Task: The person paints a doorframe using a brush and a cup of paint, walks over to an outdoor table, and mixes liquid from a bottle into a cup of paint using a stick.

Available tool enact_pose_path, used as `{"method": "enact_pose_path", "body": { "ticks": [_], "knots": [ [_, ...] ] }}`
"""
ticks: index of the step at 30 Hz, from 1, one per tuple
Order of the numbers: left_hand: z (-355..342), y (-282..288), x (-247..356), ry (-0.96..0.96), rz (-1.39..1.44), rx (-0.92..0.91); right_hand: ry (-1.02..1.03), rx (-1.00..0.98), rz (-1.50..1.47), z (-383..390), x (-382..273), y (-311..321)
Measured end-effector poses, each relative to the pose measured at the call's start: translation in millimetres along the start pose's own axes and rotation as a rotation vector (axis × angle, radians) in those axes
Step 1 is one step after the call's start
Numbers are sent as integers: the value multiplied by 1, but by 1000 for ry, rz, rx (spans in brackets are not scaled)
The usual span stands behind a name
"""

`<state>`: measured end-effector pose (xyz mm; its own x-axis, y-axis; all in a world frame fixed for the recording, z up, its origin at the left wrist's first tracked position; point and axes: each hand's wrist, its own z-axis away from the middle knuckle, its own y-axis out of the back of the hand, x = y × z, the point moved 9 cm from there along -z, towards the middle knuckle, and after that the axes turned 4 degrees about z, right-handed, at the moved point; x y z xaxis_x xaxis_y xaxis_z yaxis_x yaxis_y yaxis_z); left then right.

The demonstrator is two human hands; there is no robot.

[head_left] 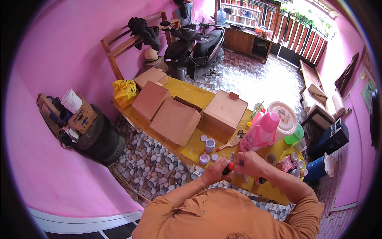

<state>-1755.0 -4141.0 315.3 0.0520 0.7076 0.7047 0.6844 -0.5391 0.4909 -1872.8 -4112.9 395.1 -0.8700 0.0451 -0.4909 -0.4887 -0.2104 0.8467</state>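
My left hand (216,170) is closed around a black-and-red-handled tool (229,169) above the near edge of the yellow-covered table. A narrow grey piece (232,157) sticks up beside the handle. Close against it, my right hand (253,163) has its fingers pinched together; whatever lies in them is hidden. Small jars of light purple paint, one (209,145) with another jar (204,159) nearer me, stand just beyond my left hand. Two round lids, a far lid (204,138) and a near lid (215,157), lie beside them. A flat paintbrush (229,143) rests near the jars.
A tall pink jug (260,130) and a white bucket (283,115) stand beyond my right hand. Scissors (241,133) lie near the jug. Cups and a pink box (285,163) crowd the right end. Cardboard boxes (175,121) cover the table's left half; another box (225,110) sits mid-table.
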Motion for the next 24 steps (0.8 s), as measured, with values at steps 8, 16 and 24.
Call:
{"method": "enact_pose_path", "body": {
  "ticks": [8, 16, 24],
  "knots": [
    [-9, 20, 7, -44, 120, -31, 140, 21, -294, 5, -9, 7],
    [-14, 39, 22, -50, 25, -20, 108, -8, -211, 6, -27, 17],
    [-13, 42, 25, 0, 131, 32, 120, -80, -168, 11, -35, 24]
  ]
}}
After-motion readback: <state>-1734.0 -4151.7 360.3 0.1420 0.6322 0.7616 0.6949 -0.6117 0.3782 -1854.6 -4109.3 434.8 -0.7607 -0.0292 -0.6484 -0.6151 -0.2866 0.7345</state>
